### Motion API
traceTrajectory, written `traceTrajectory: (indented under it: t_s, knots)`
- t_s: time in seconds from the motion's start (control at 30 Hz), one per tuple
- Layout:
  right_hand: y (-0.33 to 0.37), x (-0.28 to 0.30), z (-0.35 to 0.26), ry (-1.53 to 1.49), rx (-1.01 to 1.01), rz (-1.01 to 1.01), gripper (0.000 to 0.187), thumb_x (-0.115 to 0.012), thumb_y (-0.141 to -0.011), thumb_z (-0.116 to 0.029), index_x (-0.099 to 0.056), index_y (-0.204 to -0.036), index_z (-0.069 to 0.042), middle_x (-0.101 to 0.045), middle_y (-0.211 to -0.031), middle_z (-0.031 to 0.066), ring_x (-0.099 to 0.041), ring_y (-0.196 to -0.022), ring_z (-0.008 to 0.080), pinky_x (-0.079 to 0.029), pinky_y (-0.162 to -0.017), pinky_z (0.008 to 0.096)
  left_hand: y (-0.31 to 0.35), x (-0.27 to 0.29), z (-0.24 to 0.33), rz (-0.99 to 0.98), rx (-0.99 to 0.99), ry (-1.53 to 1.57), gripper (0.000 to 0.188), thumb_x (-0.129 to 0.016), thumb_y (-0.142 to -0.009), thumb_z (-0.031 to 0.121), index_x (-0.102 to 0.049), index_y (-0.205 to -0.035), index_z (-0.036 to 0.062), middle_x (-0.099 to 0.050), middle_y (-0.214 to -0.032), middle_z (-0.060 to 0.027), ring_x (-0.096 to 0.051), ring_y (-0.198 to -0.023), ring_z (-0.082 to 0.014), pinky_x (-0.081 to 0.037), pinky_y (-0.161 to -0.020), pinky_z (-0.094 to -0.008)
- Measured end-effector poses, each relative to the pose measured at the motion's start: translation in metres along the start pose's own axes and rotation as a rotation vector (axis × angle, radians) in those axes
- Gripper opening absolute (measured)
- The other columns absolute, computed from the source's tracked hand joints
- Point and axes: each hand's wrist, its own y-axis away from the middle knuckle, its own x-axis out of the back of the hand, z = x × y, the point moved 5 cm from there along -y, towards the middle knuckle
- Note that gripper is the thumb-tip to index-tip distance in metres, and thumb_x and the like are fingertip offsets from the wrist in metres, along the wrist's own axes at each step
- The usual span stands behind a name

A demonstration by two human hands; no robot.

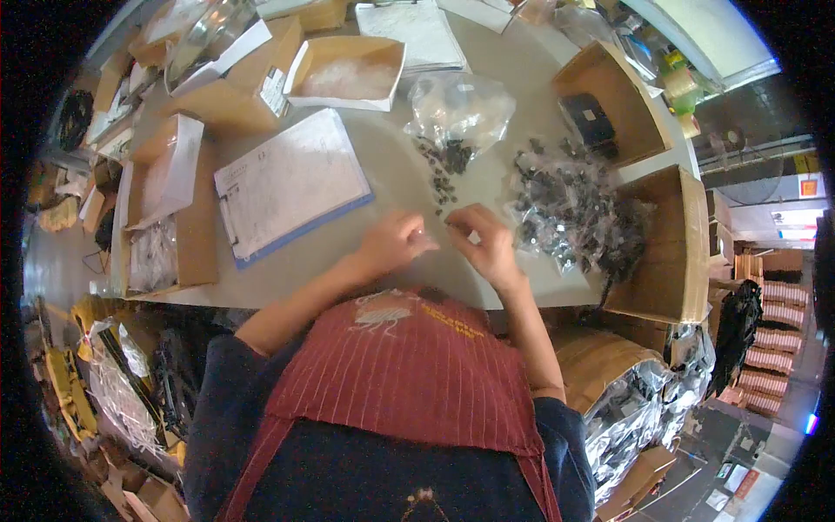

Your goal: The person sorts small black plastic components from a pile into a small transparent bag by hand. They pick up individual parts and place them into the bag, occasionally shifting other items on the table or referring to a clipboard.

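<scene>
Close to the table's near edge, my left hand (pixel 391 241) is closed on a small clear plastic bag (pixel 425 241). Just to its right, my right hand (pixel 489 247) is pinched, with a tiny dark thing at its fingertips too small to name. Beyond both hands lie loose small black parts (pixel 442 187), trailing from a large clear bag (pixel 463 111). A heap of small clear bags with black parts inside (pixel 570 204) spreads to the right of my right hand.
A clipboard with papers (pixel 296 183) lies on the left of the grey table (pixel 391 187). Open cardboard boxes (pixel 670 244) stand at the right edge. An open box with clear bags (pixel 174 217) is at far left, and a shallow box (pixel 348 74) stands behind.
</scene>
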Motion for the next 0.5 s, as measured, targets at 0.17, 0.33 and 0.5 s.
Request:
traceTrajectory:
  t_s: [0.17,0.33,0.5]
  knots:
    - [-0.001,-0.007,-0.04,0.093,0.432,0.043,0.021,-0.071,-0.082,0.0,-0.07,-0.103,-0.004,-0.067,-0.097,0.0112,-0.066,-0.087,0.0272,-0.054,-0.072,0.0362,-0.002,0.008,-0.005,0.238,-0.337,-0.105,0.038,-0.081,-0.078,0.032,-0.067,-0.102,0.0058,-0.063,-0.103,-0.0137,-0.061,-0.099,-0.0324,-0.051,-0.081,-0.0431]
    - [0.005,-0.008,-0.038,0.046,0.394,0.021,0.027,-0.071,-0.08,0.001,-0.069,-0.107,-0.003,-0.066,-0.1,0.0154,-0.065,-0.089,0.0348,-0.054,-0.075,0.0401,0.001,0.008,0.011,0.263,-0.397,-0.046,0.034,-0.081,-0.079,0.029,-0.068,-0.102,0.0071,-0.063,-0.101,-0.0122,-0.061,-0.098,-0.0316,-0.052,-0.081,-0.0416]
    - [-0.018,0.002,0.01,0.046,0.086,0.164,0.027,-0.066,-0.082,0.002,-0.069,-0.108,-0.004,-0.066,-0.102,0.0156,-0.066,-0.091,0.0342,-0.054,-0.077,0.0412,0.003,0.005,0.01,0.253,-0.376,0.061,0.03,-0.082,-0.078,0.027,-0.069,-0.098,0.0095,-0.064,-0.095,-0.0091,-0.061,-0.093,-0.0282,-0.052,-0.079,-0.0397]
